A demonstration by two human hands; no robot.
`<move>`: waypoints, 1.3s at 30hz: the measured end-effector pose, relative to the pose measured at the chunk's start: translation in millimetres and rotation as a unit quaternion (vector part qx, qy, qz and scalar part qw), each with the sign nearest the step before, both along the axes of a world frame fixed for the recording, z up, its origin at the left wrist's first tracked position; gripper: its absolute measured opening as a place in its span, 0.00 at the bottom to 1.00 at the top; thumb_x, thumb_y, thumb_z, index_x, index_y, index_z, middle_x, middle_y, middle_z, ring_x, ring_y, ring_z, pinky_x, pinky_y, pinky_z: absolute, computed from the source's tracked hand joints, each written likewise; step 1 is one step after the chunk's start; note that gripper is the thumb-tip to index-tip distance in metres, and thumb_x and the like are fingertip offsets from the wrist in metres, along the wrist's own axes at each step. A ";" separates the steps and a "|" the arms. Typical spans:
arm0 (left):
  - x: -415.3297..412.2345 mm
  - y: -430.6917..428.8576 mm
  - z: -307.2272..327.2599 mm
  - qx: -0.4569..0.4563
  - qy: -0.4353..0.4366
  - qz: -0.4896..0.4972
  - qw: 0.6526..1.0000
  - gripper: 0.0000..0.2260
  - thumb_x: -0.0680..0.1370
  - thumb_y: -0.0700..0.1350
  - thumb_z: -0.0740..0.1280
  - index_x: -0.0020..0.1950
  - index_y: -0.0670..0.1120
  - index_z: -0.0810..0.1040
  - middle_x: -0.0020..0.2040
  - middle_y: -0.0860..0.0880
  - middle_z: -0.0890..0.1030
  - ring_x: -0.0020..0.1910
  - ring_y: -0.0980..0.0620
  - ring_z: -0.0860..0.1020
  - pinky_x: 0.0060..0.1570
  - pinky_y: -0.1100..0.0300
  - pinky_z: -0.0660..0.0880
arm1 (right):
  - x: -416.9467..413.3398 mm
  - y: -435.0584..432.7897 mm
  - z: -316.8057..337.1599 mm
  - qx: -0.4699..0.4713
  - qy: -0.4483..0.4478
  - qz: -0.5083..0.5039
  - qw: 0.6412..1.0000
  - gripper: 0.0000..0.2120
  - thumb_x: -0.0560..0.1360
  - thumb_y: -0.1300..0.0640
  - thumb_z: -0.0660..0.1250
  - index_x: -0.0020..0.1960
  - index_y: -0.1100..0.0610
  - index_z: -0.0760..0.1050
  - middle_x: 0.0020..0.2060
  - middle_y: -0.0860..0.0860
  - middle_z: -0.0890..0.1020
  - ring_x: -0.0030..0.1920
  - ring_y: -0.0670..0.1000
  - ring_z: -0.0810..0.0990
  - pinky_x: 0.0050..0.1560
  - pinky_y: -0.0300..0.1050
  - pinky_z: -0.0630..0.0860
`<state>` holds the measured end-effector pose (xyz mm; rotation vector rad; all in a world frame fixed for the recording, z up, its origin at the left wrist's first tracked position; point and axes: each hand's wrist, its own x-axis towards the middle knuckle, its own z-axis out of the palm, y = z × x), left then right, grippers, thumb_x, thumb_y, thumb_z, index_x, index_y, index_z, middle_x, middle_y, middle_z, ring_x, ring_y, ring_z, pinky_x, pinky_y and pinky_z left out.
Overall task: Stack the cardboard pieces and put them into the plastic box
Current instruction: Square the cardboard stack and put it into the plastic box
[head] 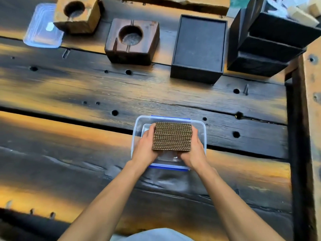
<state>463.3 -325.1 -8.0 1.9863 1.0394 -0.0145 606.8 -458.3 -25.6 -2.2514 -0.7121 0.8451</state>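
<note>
1. We had one view only, from a head-worn camera that looked forward and steeply down.
2. It sat close above the tabletop (69,94), both forearms reaching in from the bottom edge.
3. The wide lens bent the tabletop's far edges.

Plastic box (199,129) floor mostly hidden under cardboard stack (172,136); lid (41,32) partly behind wooden block (78,14).

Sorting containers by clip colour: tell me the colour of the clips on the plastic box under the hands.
Blue, on the clear plastic box; head view shows it.
</note>
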 end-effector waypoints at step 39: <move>0.0 -4.3 1.5 0.048 0.059 0.001 0.997 0.37 0.62 0.51 0.81 0.65 0.58 0.66 0.59 0.51 0.80 0.55 0.42 0.81 0.49 0.49 0.78 | -8.2 -2.5 -0.2 0.007 -0.020 -0.018 1.000 0.41 0.60 0.62 0.77 0.64 0.43 0.59 0.54 0.45 0.73 0.53 0.49 0.78 0.51 0.38 0.70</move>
